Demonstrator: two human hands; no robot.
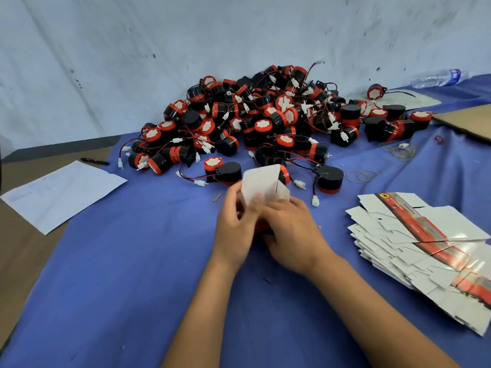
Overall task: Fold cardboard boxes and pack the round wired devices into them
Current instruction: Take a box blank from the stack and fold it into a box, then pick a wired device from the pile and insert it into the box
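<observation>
White card, unprinted on the side that showed, made up the small box [263,185] held at the middle of the blue cloth [132,261], just in front of the pile of round wired devices [265,115]. The box was partly folded and stood on end, its long axis running up and away from the person, with an open flap pointing toward the pile; its edges were blurred. The left hand [233,229] gripped the box's lower left side with curled fingers. The right hand [289,235] held its lower right side, fingers curled round it, though the box's base was hidden behind both hands.

The devices were black drums with red bands and white faces, trailing red and black wires that ended in white plugs. A stack of flat box blanks [425,248], white with a red and black printed stripe, lay fanned out to the right. A sheet of paper [61,192] and a pen [94,161] lay to the left.
</observation>
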